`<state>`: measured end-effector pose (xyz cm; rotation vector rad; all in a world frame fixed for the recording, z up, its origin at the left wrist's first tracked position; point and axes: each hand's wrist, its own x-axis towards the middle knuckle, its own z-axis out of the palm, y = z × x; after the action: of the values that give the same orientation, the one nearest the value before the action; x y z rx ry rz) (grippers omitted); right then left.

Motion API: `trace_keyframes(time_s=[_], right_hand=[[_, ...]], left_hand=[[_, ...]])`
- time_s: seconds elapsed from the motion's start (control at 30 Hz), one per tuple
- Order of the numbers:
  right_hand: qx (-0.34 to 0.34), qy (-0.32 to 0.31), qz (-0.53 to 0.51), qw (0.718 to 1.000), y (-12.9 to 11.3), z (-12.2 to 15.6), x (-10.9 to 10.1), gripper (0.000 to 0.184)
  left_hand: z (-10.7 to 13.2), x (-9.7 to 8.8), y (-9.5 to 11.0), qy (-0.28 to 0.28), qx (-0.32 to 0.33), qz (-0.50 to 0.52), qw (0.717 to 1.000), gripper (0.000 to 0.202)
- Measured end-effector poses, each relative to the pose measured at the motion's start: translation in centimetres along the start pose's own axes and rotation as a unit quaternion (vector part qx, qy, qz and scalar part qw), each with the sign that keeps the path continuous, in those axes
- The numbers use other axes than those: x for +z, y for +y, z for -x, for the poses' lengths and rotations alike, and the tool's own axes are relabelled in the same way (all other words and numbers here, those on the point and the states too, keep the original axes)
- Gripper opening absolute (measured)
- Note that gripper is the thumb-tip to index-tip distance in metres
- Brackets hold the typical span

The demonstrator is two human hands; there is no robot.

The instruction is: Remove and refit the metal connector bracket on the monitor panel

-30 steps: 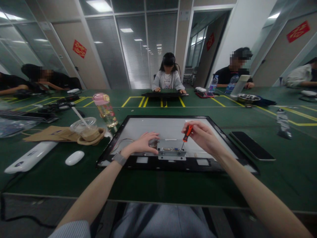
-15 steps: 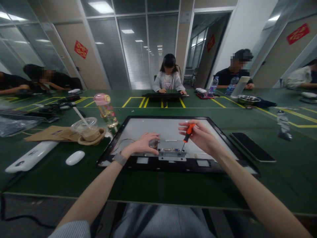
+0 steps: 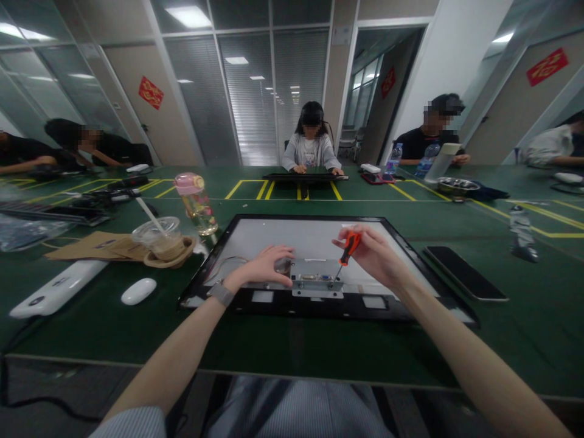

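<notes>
A flat display panel (image 3: 314, 234) with a black frame lies on the green table in front of me. Near its front edge sits a grey metal bracket (image 3: 317, 292) bearing video connectors, one of them blue. Curved round the left end of the bracket is my left hand (image 3: 267, 266), thumb in front and fingers behind. My right hand (image 3: 376, 254) grips an orange and black screwdriver (image 3: 350, 246), tilted, its shaft pointing down to the right end of the bracket. Whether the tip sits in a screw is too small to tell.
To the left are a white mouse (image 3: 139, 291), a white power strip (image 3: 59, 289), an iced drink cup (image 3: 162, 240) and a pink-lidded bottle (image 3: 197, 204). A black phone (image 3: 464, 272) lies on the right. Across the table a person (image 3: 312, 143) sits behind another dark panel.
My right hand has shifted slightly, and the screwdriver handle has moved a little right and down with it. The left hand stays in place on the bracket.
</notes>
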<state>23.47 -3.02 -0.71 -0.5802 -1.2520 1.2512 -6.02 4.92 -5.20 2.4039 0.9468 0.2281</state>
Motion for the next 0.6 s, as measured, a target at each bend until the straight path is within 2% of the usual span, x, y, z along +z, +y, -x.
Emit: trace_keyframes(time_s=[0.2,0.27,0.37,0.43,0.6], right_hand=[[-0.041,0.021,0.037,0.998,-0.11,-0.03,-0.19,0.012],[-0.028,0.018,0.048,0.998,-0.25,0.06,-0.34,0.011],[-0.001,-0.011,0.058,0.998,-0.56,0.26,-0.29,0.023],[0.003,-0.029,0.067,0.997,-0.74,0.33,-0.08,0.023],[-0.042,-0.006,0.078,0.996,-0.84,0.09,0.21,0.015]], left_hand=[[-0.02,0.04,-0.09,0.004,0.003,0.002,1.0,0.075],[-0.03,0.07,-0.06,0.007,0.003,0.001,1.0,0.074],[-0.03,0.08,-0.03,0.008,0.003,0.004,1.0,0.074],[-0.02,0.09,-0.05,0.007,0.002,0.007,1.0,0.074],[0.0,0.13,-0.14,0.008,0.007,0.004,1.0,0.077]])
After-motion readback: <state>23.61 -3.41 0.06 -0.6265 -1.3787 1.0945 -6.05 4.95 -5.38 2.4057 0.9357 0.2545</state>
